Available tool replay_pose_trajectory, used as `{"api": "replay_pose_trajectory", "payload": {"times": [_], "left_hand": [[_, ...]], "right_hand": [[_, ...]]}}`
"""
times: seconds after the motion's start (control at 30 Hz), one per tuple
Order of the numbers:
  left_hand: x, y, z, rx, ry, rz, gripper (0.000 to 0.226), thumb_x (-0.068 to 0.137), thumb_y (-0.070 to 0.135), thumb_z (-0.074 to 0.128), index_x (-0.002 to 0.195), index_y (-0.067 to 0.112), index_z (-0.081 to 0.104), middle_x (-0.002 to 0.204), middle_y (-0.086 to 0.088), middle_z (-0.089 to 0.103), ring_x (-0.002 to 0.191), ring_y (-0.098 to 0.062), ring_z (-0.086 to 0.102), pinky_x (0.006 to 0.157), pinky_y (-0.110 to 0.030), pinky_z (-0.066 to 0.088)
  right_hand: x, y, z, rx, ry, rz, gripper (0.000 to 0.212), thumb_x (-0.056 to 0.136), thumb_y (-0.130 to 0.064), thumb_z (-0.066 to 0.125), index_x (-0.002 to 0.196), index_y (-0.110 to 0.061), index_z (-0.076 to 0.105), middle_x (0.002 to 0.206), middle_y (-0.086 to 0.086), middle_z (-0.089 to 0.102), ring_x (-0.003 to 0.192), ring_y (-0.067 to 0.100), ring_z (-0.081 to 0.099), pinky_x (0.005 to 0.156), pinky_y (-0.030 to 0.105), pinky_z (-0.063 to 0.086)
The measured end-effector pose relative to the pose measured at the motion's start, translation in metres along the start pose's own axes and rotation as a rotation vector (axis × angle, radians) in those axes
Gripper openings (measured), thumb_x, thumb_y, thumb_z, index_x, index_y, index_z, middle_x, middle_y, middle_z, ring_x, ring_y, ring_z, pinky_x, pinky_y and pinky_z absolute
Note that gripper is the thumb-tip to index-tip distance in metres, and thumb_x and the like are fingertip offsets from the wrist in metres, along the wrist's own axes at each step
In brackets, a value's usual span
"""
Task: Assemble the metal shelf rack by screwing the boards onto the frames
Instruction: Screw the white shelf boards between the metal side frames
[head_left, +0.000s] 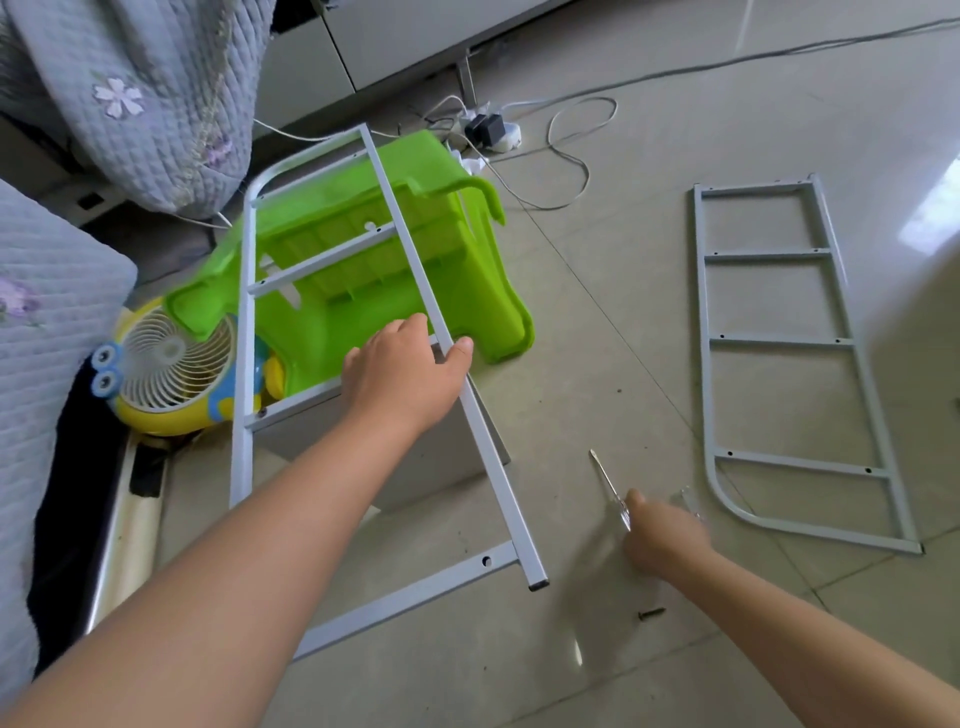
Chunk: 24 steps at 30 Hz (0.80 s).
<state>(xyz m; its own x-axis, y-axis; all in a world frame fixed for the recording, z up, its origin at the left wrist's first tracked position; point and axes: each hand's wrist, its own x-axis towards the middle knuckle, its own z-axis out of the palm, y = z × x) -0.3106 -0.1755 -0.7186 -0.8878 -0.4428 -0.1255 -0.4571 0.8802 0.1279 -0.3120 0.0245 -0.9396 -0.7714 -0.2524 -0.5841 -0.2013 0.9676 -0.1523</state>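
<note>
My left hand (408, 374) grips the right rail of a white metal ladder-shaped frame (244, 332), which is raised at a slant above the floor. A grey shelf board (441, 467) shows under that frame, near its lower rungs. A second white frame (779, 343) lies flat on the tiles at the right. My right hand (662, 535), blurred, holds the clear handle of a screwdriver (605, 480) low over the floor, tip pointing away from me. A dark screw (651, 613) lies on the tile just below that hand.
A green plastic stool (384, 260) lies tipped over behind the held frame. A yellow cartoon desk fan (171, 364) stands at its left. Quilted grey covers (130, 93) fill the left side. A power strip (491, 132) and white cables lie at the back.
</note>
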Motion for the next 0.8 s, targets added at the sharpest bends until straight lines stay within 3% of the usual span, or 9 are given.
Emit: {"api": "replay_pose_trajectory", "payload": {"times": [0.1, 0.27, 0.33, 0.43, 0.67, 0.73, 0.8], "left_hand": [[0.001, 0.007, 0.001, 0.011, -0.004, -0.046, 0.039, 0.092, 0.041, 0.043, 0.111, 0.007, 0.052, 0.12, -0.013, 0.054, 0.113, -0.03, 0.049, 0.096, -0.038, 0.036], [0.002, 0.016, 0.002, 0.068, -0.046, -0.11, 0.032, 0.09, 0.033, 0.045, 0.109, 0.008, 0.052, 0.125, -0.013, 0.052, 0.119, -0.029, 0.045, 0.104, -0.039, 0.028], [0.003, 0.017, 0.002, 0.07, -0.054, -0.128, 0.033, 0.089, 0.031, 0.044, 0.11, 0.008, 0.052, 0.126, -0.013, 0.052, 0.12, -0.029, 0.044, 0.106, -0.04, 0.026], [0.0, 0.017, 0.005, 0.078, -0.064, -0.125, 0.034, 0.09, 0.03, 0.041, 0.113, 0.007, 0.051, 0.127, -0.013, 0.05, 0.123, -0.028, 0.041, 0.109, -0.043, 0.023], [-0.016, 0.003, 0.005, 0.128, -0.109, -0.092, 0.036, 0.093, 0.029, 0.035, 0.118, 0.007, 0.047, 0.133, -0.013, 0.045, 0.128, -0.027, 0.034, 0.112, -0.046, 0.018], [-0.022, -0.005, 0.006, 0.142, -0.099, -0.098, 0.033, 0.094, 0.029, 0.035, 0.115, 0.007, 0.047, 0.13, -0.012, 0.046, 0.127, -0.027, 0.035, 0.111, -0.044, 0.019], [-0.025, -0.012, 0.007, 0.144, -0.078, -0.108, 0.029, 0.094, 0.027, 0.035, 0.111, 0.007, 0.047, 0.127, -0.012, 0.048, 0.124, -0.027, 0.037, 0.111, -0.044, 0.019]], "right_hand": [[-0.003, 0.002, -0.002, 0.024, -0.01, -0.005, 0.029, 0.085, -0.007, 0.037, 0.114, -0.012, 0.039, 0.114, 0.006, 0.06, 0.105, 0.026, 0.058, 0.071, 0.029, 0.038], [-0.005, 0.005, -0.021, 0.043, 0.047, -0.023, 0.01, 0.088, -0.011, 0.037, 0.097, -0.011, 0.034, 0.115, 0.009, 0.057, 0.106, 0.028, 0.056, 0.076, 0.026, 0.036], [-0.004, 0.001, -0.034, 0.1, 0.068, -0.048, 0.023, 0.09, -0.014, 0.037, 0.112, -0.009, 0.042, 0.122, 0.01, 0.052, 0.109, 0.029, 0.054, 0.078, 0.027, 0.038], [-0.001, -0.026, -0.054, 0.217, 0.06, -0.163, 0.044, 0.092, -0.017, 0.042, 0.135, -0.008, 0.037, 0.13, 0.011, 0.047, 0.115, 0.027, 0.049, 0.086, 0.027, 0.041], [0.012, -0.106, -0.082, 0.283, -0.004, -0.537, 0.073, 0.087, -0.017, 0.058, 0.146, -0.01, 0.015, 0.148, 0.009, 0.029, 0.132, 0.027, 0.035, 0.105, 0.032, 0.032], [0.016, -0.12, -0.073, 0.307, -0.032, -0.566, 0.072, 0.085, -0.015, 0.059, 0.145, -0.009, 0.02, 0.146, 0.009, 0.033, 0.129, 0.027, 0.039, 0.102, 0.031, 0.035], [0.019, -0.131, -0.063, 0.335, 0.002, -0.54, 0.05, 0.088, -0.017, 0.055, 0.134, -0.004, 0.039, 0.135, 0.013, 0.047, 0.12, 0.028, 0.046, 0.092, 0.029, 0.037]]}}
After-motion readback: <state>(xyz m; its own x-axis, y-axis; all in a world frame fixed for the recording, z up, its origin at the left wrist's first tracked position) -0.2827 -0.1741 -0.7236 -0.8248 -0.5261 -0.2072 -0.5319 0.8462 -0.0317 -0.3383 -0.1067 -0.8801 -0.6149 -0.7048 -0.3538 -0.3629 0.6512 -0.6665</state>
